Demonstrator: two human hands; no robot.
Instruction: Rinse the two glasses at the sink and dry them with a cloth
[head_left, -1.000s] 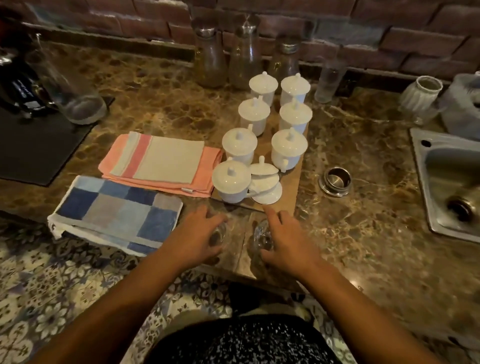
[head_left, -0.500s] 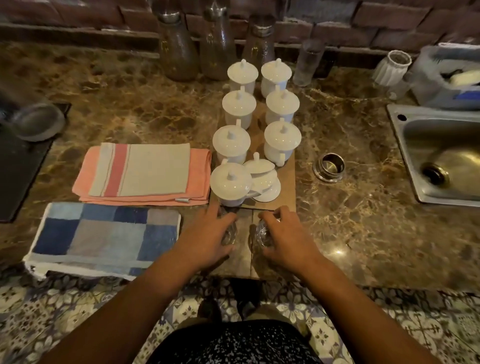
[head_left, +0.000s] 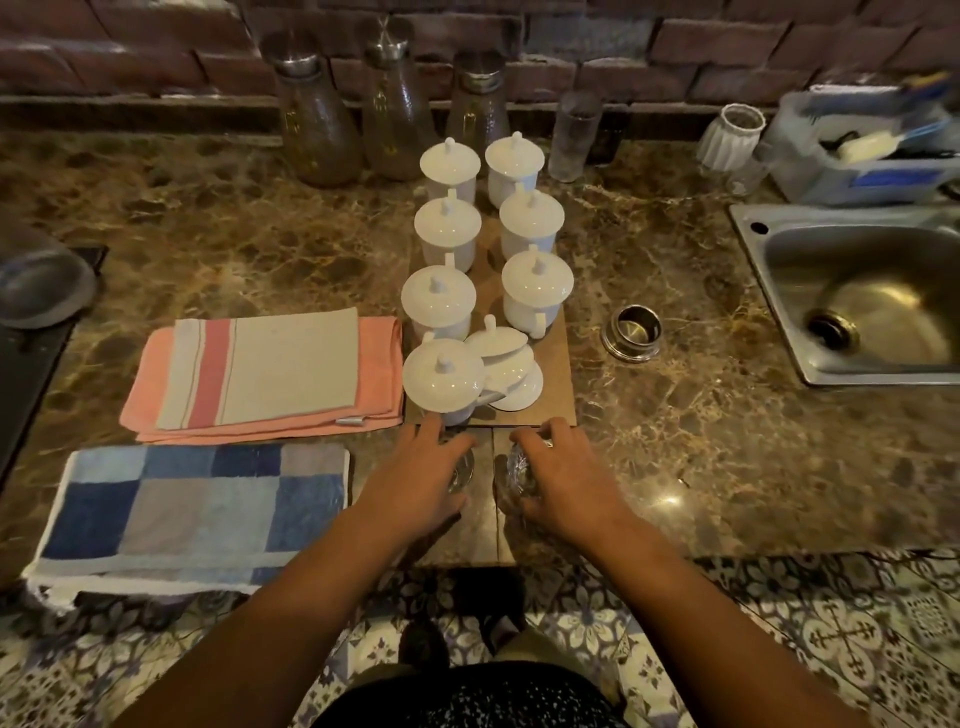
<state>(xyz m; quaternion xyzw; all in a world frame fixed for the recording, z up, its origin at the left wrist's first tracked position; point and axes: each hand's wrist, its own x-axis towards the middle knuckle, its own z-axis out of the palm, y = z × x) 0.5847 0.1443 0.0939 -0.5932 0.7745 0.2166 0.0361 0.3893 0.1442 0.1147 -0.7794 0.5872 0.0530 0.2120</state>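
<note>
Each hand covers one glass at the near tabletop edge: left hand (head_left: 415, 483) fingers wrapped around the left glass (head_left: 461, 472), right hand (head_left: 563, 480) around the right glass (head_left: 519, 467). The sink (head_left: 779, 291) lies well apart to the right, nearer the right hand

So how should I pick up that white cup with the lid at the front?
Take the front lidded cup around its round body, coming from the left side by the pink cloth. The lid only sits on top, and loose lids crowd its right.
</note>
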